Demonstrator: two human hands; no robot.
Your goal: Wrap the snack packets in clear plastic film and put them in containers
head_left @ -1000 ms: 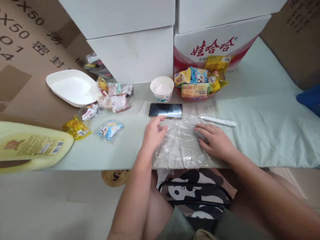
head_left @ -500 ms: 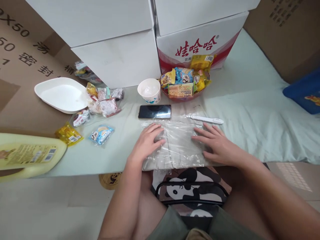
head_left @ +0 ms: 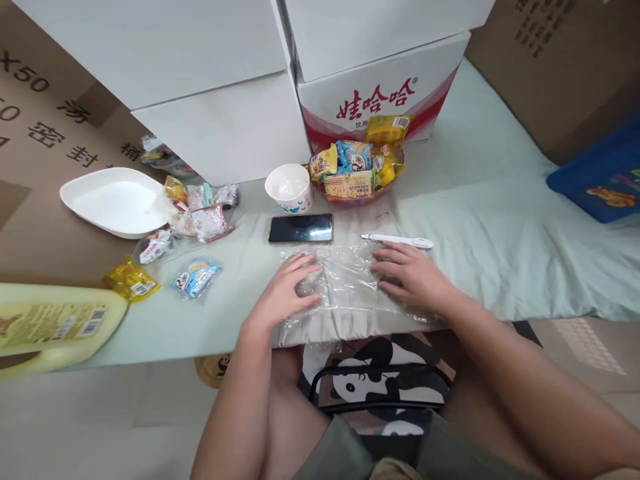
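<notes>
A clear plastic bag (head_left: pixel 350 283) lies crinkled on the pale green cloth in front of me. My left hand (head_left: pixel 286 290) rests on its left side, fingers apart and thumb stretched out. On the right side, my right hand (head_left: pixel 413 273) touches the plastic with its fingers spread. Just beyond the right fingertips lies a white utility knife (head_left: pixel 397 241), its tip pointing left. Past the bag's far edge lies a black phone (head_left: pixel 301 228), screen up. Whether either set of fingertips pinches the film is hard to see, but both hands look flat.
Behind the phone stand a paper cup (head_left: pixel 290 189) and a bowl (head_left: pixel 357 200) of wrapped snacks. To the left are a white dish (head_left: pixel 117 203), loose snack packets (head_left: pixel 197 277) and a yellow bottle (head_left: pixel 60 327). White boxes (head_left: pixel 225 133) form the back; a blue container (head_left: pixel 600 183) sits far right.
My right hand has shifted slightly inward, and the plastic under it has wrinkled more. The left hand stays on the bag. The whole view has shifted a little.
</notes>
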